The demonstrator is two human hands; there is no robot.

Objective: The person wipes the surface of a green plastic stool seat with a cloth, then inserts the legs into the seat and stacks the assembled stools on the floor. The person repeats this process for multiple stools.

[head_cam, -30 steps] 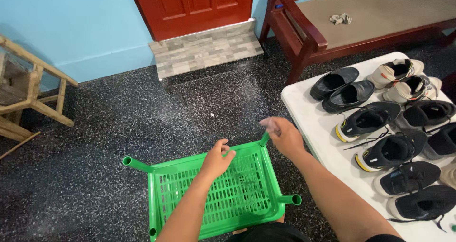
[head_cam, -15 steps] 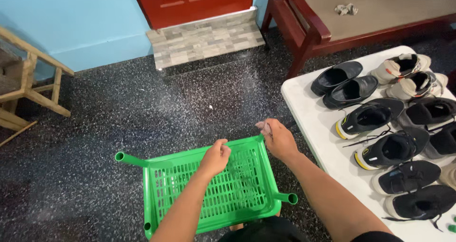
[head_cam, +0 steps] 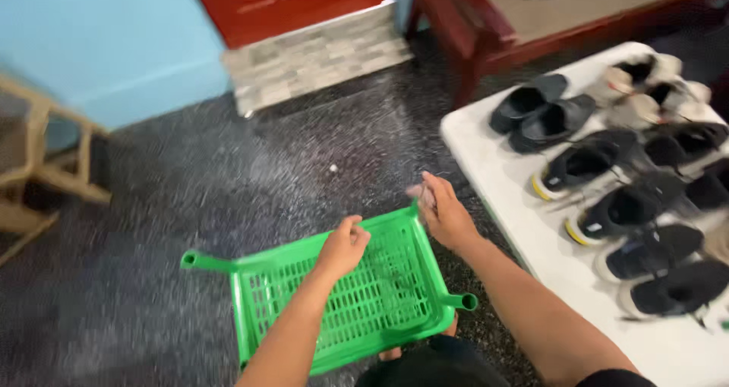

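Fingers of my left hand (head_cam: 343, 246) curl over the far rim of the green rack (head_cam: 349, 300), which lies on the floor. My right hand (head_cam: 444, 216) pinches its far right corner. Shoes (head_cam: 623, 212) wait on the table (head_cam: 493, 167), none racked.

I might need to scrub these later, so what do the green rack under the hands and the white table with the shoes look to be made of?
The green rack looks like moulded plastic: uniform bright colour, slotted grid, hollow tube legs, slight sheen. The left hand rests on its far edge, the right hand at its corner. The white table seems smooth plastic or laminate with a rounded corner; blur leaves that open.
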